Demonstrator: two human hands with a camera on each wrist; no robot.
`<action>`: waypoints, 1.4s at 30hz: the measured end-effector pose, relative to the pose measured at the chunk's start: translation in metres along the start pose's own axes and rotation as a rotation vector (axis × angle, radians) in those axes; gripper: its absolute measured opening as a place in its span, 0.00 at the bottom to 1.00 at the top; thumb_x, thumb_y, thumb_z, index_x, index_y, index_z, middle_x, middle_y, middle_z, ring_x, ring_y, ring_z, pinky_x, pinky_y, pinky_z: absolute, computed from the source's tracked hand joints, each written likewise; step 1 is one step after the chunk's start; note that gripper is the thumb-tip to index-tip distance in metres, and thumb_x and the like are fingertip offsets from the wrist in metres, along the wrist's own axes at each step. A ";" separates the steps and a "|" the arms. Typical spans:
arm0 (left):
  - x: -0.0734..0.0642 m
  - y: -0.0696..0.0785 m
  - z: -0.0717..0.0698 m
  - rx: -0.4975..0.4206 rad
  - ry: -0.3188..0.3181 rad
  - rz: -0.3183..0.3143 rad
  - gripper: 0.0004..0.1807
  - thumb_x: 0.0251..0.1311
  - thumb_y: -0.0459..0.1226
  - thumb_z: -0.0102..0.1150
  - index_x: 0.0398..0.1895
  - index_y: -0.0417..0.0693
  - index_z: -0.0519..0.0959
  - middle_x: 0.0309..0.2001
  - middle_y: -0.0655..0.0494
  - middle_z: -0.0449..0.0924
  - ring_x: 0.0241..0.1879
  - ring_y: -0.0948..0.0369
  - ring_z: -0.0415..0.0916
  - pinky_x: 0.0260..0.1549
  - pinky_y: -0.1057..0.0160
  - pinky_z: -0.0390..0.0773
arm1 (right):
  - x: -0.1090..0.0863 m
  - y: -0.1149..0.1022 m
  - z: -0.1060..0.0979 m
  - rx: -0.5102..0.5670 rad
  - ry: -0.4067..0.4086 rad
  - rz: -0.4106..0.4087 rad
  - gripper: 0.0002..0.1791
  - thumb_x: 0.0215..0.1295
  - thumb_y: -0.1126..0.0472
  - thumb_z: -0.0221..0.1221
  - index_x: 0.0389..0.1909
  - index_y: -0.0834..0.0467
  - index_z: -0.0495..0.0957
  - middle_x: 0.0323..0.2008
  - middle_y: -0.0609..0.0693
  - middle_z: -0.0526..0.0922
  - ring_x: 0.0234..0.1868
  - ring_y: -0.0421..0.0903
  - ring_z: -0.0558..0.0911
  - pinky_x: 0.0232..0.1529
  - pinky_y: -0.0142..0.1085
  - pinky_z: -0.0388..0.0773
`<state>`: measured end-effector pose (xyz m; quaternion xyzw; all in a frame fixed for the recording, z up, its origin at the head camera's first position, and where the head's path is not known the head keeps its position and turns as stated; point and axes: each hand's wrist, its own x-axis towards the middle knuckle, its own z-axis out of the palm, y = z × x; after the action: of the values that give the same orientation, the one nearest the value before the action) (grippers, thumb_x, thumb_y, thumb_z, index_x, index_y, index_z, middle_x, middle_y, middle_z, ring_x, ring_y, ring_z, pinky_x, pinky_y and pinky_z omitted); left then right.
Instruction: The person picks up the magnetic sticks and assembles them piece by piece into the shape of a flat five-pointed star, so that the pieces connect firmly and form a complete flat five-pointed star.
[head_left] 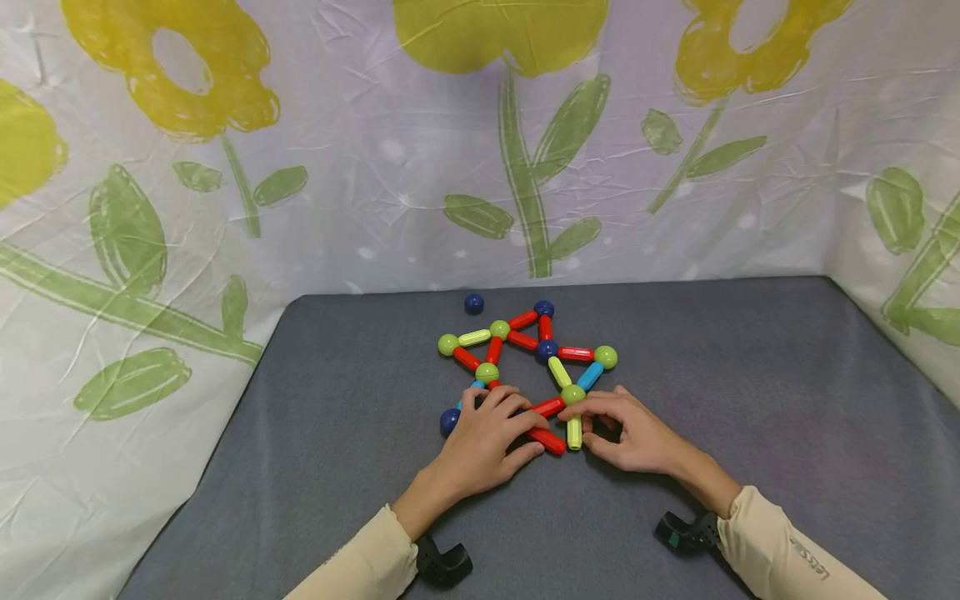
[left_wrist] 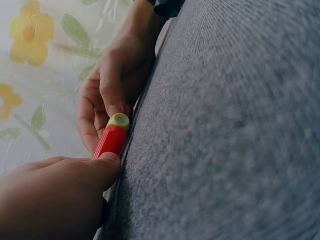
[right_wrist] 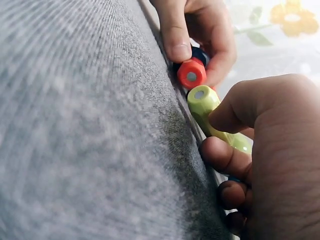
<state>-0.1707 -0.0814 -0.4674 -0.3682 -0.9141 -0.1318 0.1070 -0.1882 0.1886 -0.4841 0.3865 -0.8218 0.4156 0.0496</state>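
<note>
A flat frame of magnetic rods and balls lies on the grey table [head_left: 330, 467]. My left hand [head_left: 487, 437] lies over its lower left part. The thumb and a finger of that hand pinch a red rod [right_wrist: 191, 75], whose free end points toward my right hand [head_left: 633, 429]. Behind the rod, a dark blue ball shows partly in the right wrist view. My right hand pinches a yellow-green rod [head_left: 574, 435] below a green ball [head_left: 573, 395], its index finger by the ball. The two rods' free ends lie close together, apart from any ball.
A loose dark blue ball [head_left: 474, 303] sits near the table's back edge. Red, blue and yellow-green rods join more green and blue balls, among them a green ball [head_left: 605, 357] at the right. A flower-printed cloth [head_left: 360, 167] hangs behind the table.
</note>
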 end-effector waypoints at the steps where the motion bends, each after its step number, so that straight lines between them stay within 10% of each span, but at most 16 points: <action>1: 0.000 0.000 0.000 0.000 -0.002 -0.001 0.12 0.69 0.56 0.58 0.52 0.70 0.81 0.54 0.62 0.80 0.67 0.58 0.68 0.61 0.43 0.61 | 0.000 0.000 0.000 0.001 0.001 0.002 0.21 0.58 0.69 0.67 0.51 0.49 0.85 0.30 0.34 0.79 0.23 0.35 0.68 0.37 0.32 0.58; 32: 0.001 0.000 -0.005 -0.063 -0.036 -0.009 0.15 0.68 0.52 0.62 0.56 0.69 0.80 0.56 0.64 0.79 0.66 0.60 0.68 0.61 0.41 0.60 | 0.000 0.000 0.000 0.034 0.046 0.000 0.18 0.63 0.68 0.67 0.53 0.52 0.84 0.30 0.37 0.79 0.23 0.35 0.67 0.33 0.32 0.63; 42: -0.003 -0.039 -0.023 -0.119 0.040 -0.044 0.21 0.63 0.54 0.66 0.58 0.65 0.81 0.65 0.59 0.76 0.73 0.53 0.63 0.62 0.42 0.61 | 0.002 0.003 0.000 0.182 0.104 0.027 0.15 0.67 0.70 0.63 0.52 0.56 0.84 0.26 0.43 0.76 0.20 0.36 0.66 0.20 0.29 0.63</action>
<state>-0.1939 -0.1172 -0.4532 -0.3509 -0.9103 -0.1955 0.1004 -0.1919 0.1884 -0.4848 0.3562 -0.7823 0.5085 0.0512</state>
